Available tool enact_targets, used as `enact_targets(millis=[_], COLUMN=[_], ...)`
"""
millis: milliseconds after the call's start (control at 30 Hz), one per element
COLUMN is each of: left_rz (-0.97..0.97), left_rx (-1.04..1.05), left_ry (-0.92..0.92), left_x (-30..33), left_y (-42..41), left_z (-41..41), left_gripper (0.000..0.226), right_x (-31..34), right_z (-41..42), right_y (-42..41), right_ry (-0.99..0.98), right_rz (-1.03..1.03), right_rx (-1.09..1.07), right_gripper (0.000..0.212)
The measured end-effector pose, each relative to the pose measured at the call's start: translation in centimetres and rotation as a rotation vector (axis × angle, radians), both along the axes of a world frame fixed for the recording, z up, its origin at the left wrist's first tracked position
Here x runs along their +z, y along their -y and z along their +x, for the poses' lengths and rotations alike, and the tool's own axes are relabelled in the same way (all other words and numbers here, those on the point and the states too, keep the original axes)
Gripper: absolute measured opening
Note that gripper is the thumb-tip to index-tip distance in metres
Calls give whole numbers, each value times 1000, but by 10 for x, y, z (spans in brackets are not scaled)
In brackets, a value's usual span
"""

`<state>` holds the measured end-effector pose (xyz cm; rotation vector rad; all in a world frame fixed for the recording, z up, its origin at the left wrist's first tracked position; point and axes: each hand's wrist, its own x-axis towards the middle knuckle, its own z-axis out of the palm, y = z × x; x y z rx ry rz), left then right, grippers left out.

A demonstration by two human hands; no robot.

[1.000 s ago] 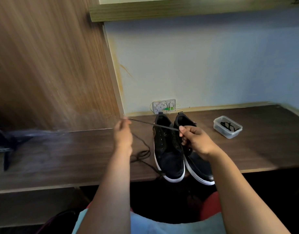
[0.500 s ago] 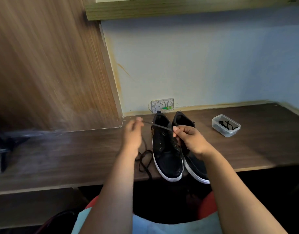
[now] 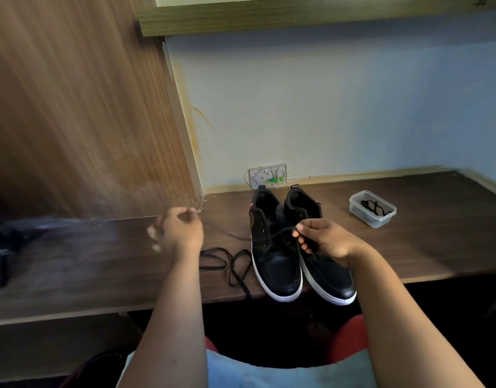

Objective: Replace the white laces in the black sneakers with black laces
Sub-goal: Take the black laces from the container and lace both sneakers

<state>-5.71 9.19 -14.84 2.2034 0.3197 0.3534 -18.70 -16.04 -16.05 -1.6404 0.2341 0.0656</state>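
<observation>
The right hand [image 3: 329,242] pinches a thin black shoelace [image 3: 227,264] between its thumb and fingers, just above the two black sneakers with white soles [image 3: 280,259]. The left hand [image 3: 179,232] is blurry; its fingers look curled, and the lace runs toward it, but I cannot tell if it holds the lace. From the right hand the lace goes left across the left sneaker. More of it lies in loose loops on the dark brown wooden desk [image 3: 437,247], just beside the left sneaker, and one end reaches the front edge of the desk.

The sneakers stand side by side, touching, near the middle of the desk. Their toes are at the front edge and their heels point to the back edge. A small clear plastic box [image 3: 372,209] with something black and stringy in it sits toward the back right of the desk, apart from the sneakers.
</observation>
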Motion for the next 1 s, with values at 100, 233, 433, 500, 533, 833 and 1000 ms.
enact_targets(millis=[100, 233, 433, 500, 533, 833, 1000], left_rz=[24, -96, -162, -184, -166, -21, -88], left_rx=[-471, -940, -961, -840, -801, -1023, -890], left_ry=[162, 151, 13, 47, 64, -2, -19], left_x=[-9, -23, -26, -26, -26, -38, -38], left_y=[38, 78, 81, 75, 72, 83, 89], left_z=[-19, -44, -42, -34, -30, -46, -53], left_gripper=[22, 23, 18, 23, 23, 11, 22], right_x=[-1, 1, 1, 1, 1, -6, -10], right_z=[6, 9, 4, 4, 4, 9, 9], right_y=[-15, -30, -17, -14, -12, -13, -13], right_ry=[36, 144, 160, 163, 169, 194, 188], right_rz=[-96, -73, -62, -53, -55, -408, -417], right_rx=[-9, 1, -52, -139, -191, -237, -296], right_gripper=[24, 19, 9, 4, 2, 3, 3])
